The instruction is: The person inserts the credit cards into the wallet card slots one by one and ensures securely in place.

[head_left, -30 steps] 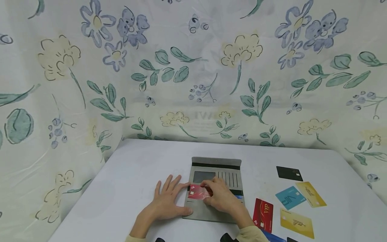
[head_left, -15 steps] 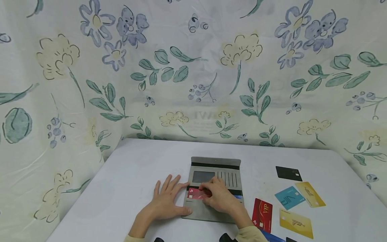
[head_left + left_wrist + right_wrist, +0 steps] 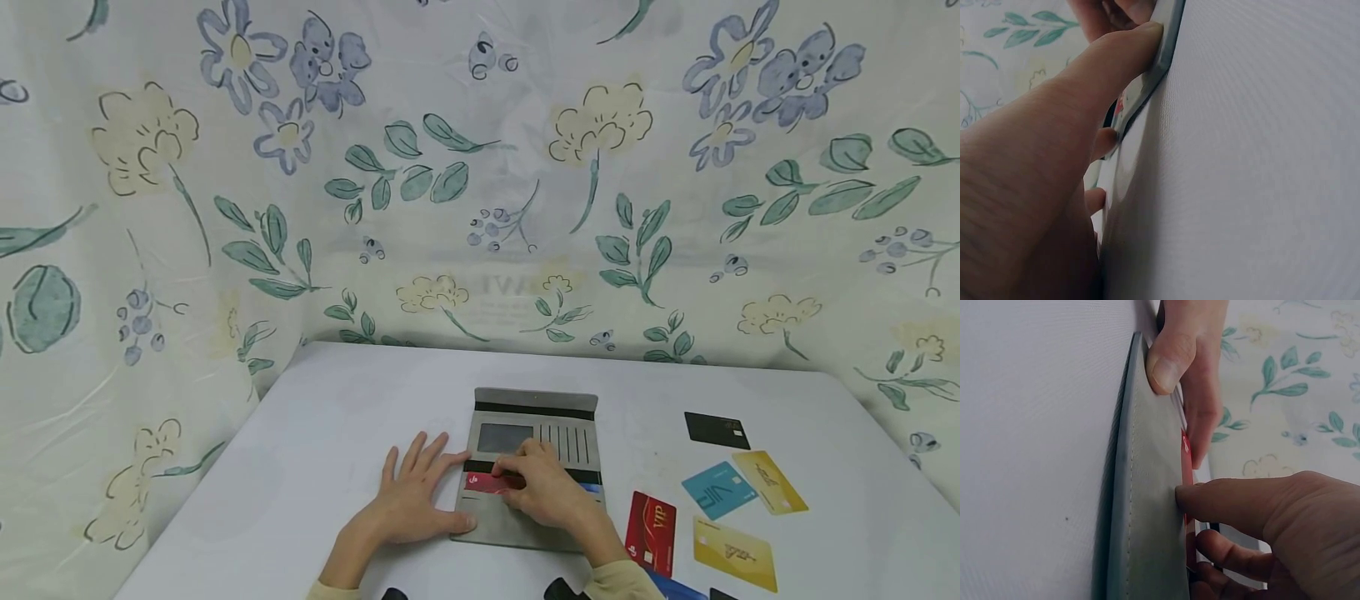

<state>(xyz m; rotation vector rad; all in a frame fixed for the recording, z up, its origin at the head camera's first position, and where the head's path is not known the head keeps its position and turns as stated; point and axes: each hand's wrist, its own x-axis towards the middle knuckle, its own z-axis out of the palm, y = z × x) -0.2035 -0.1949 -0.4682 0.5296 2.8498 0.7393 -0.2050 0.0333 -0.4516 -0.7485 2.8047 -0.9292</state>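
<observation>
A grey card wallet (image 3: 487, 518) lies unfolded on the table, with slots, a dark window and black bands. My left hand (image 3: 416, 504) rests at its left side with fingers spread and the thumb pressing the lower left corner. A red card (image 3: 480, 482) sits partly inside the lower left pocket, only a strip showing above the pocket edge. My right hand (image 3: 547, 487) pinches this card, its fingers hiding the right end. In the right wrist view the right thumb (image 3: 1210, 497) lies at the pocket edge beside the red strip. A blue card (image 3: 592, 487) peeks from the pocket to the right.
Right of the wallet lie a red VIP card (image 3: 652, 533), a teal card (image 3: 720, 490), two yellow cards (image 3: 735, 552) and a black card (image 3: 716, 429). Another blue card (image 3: 675, 586) is partly under the right sleeve. A floral curtain (image 3: 525, 208) hangs behind the table.
The red card has slid down into the pocket, so a narrower strip of it shows, and the black band above it is uncovered. My left hand stays in place.
</observation>
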